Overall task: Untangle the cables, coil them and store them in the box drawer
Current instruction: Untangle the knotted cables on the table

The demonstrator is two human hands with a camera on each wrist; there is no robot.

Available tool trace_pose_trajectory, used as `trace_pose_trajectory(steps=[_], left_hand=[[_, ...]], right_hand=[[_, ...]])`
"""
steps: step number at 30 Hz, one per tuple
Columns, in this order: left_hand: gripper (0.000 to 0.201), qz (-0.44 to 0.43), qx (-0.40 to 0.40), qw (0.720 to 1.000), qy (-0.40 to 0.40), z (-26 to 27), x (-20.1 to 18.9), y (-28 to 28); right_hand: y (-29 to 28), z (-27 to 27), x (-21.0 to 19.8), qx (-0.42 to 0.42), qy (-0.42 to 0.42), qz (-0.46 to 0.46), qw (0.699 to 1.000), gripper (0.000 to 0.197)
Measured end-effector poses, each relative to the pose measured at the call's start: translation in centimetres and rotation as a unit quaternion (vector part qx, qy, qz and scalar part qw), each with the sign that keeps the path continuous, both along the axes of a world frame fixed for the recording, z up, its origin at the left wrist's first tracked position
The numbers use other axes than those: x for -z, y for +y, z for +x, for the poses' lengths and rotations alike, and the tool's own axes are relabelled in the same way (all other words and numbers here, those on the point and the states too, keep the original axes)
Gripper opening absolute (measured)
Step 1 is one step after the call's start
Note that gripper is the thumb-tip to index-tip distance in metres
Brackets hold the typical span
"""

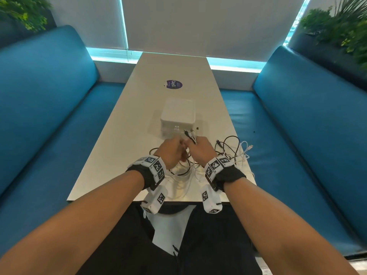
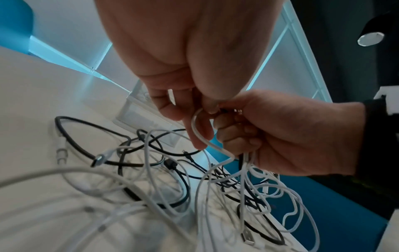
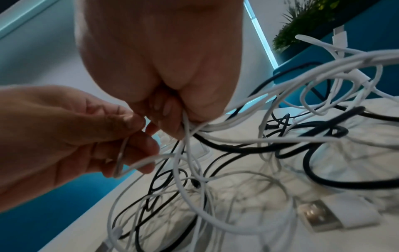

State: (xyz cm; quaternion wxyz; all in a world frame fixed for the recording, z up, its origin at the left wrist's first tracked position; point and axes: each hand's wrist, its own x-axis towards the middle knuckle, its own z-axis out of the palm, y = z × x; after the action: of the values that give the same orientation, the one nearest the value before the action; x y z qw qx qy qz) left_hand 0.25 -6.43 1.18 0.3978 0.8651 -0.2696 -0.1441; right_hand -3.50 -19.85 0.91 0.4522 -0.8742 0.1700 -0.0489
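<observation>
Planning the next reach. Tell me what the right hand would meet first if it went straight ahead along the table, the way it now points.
Probably the white drawer box: the right hand, gripping cable ends, points at its front, close ahead. Depth is uncertain.

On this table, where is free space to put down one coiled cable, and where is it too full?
Free: the strip of table left of the white box, and the far end beyond the round sticker. A narrow strip right of the box is bare too. Crowded: the near end, where the tangled cables spread under and right of both hands, reaching the right edge.
</observation>
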Motion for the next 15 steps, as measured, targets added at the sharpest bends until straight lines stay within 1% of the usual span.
trace_pose_trajectory(steps=[2, 4, 7, 10, 13, 15], left_hand=[[0.013, 0.010, 0.001, 1.000, -0.008, -0.1, 0.2, 0.0], [0.011, 0.029, 0.009, 0.999, -0.015, -0.1, 0.3, 0.0], [0.020, 0.092, 0.045, 0.994, -0.037, 0.3, 0.5, 0.4], [0.027, 0.132, 0.064, 0.989, -0.024, 0.9, 1.1, 1.4], [0.025, 0.167, 0.062, 0.983, -0.054, 1.2, 1.4, 1.8], [0.025, 0.182, 0.073, 0.978, -0.073, 0.9, 1.4, 1.5]], right_hand=[[-0.2, 0.2, 0.2, -0.008, 0.011, -0.011, 1.000, 0.036], [-0.3, 0.3, 0.4, -0.024, 0.029, -0.047, 0.998, 0.037], [-0.7, 0.2, 0.7, -0.032, 0.050, -0.125, 0.990, 0.035], [-1.2, -0.5, 0.4, -0.015, 0.064, -0.166, 0.984, 0.035], [-1.1, -0.6, 0.1, -0.024, 0.046, -0.151, 0.987, 0.029], [-0.4, -0.5, -0.5, -0.033, 0.021, -0.101, 0.994, 0.025]])
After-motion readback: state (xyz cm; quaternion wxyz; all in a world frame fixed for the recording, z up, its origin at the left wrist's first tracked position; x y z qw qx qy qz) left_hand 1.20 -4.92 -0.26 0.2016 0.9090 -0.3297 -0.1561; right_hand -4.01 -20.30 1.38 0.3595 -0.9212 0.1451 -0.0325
